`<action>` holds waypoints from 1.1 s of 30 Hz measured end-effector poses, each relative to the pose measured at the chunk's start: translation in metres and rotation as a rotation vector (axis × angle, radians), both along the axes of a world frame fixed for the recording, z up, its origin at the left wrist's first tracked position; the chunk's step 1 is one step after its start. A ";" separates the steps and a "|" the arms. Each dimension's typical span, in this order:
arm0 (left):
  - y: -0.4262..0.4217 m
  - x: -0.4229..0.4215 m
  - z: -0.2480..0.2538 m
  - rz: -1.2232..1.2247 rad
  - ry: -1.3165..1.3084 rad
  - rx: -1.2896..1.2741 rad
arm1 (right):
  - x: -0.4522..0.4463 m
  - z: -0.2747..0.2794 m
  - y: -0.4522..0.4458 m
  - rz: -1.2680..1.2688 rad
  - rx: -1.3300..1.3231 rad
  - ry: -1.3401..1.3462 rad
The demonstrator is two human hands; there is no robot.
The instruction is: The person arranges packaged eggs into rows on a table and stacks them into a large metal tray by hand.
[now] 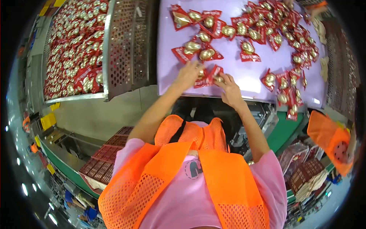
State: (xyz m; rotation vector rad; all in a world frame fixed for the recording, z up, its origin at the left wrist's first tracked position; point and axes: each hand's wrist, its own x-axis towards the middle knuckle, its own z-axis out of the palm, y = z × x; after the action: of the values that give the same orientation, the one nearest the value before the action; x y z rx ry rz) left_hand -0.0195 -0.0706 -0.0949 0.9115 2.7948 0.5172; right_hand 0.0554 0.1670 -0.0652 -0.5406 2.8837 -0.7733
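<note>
On the pale lilac tabletop [236,72], near its front edge, both hands are on small red packets with gold, egg-shaped bodies. My left hand [187,77] has its fingers closed over one red-and-gold packet [201,74], partly hiding it. Close to its right, my right hand [230,90] pinches another red-and-gold packet [216,72] between thumb and fingers. The two packets lie side by side and seem to touch. Just beyond my left hand rest two more packets, a left one [191,47] and a right one [207,54].
Many similar packets form a pile [286,28] at the back right, and a smaller cluster [289,86] reaches the front right edge. A metal-rimmed bin [76,49] full of packets stands left, beside a perforated metal panel [127,45]. Another person's orange vest [328,137] shows at right.
</note>
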 end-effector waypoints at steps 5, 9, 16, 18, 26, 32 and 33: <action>-0.004 -0.024 0.037 0.300 -0.439 -0.173 | -0.001 -0.017 0.014 -0.177 0.036 -0.173; -0.005 -0.004 0.047 0.271 -0.222 0.065 | 0.014 -0.007 0.004 -0.228 -0.066 -0.126; 0.002 0.004 0.000 0.134 -0.060 0.219 | 0.003 -0.027 0.004 -0.239 -0.214 -0.187; 0.007 0.033 -0.004 -0.123 -0.095 0.308 | 0.011 -0.024 -0.009 -0.201 -0.196 -0.022; 0.013 -0.023 0.036 0.270 -0.046 0.218 | -0.044 0.012 -0.011 -0.287 -0.126 -0.132; 0.025 -0.112 0.001 0.381 -0.079 -0.212 | -0.134 -0.022 -0.059 -0.294 0.180 -0.133; 0.013 -0.109 0.005 0.298 -0.102 -0.234 | -0.132 -0.027 -0.049 -0.276 0.151 -0.089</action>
State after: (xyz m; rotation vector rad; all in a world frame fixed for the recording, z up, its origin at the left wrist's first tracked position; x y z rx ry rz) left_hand -0.1288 -0.0572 -0.0896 0.4132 2.8315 0.2544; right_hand -0.0766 0.1180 -0.0925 -0.0892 2.9354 -0.5859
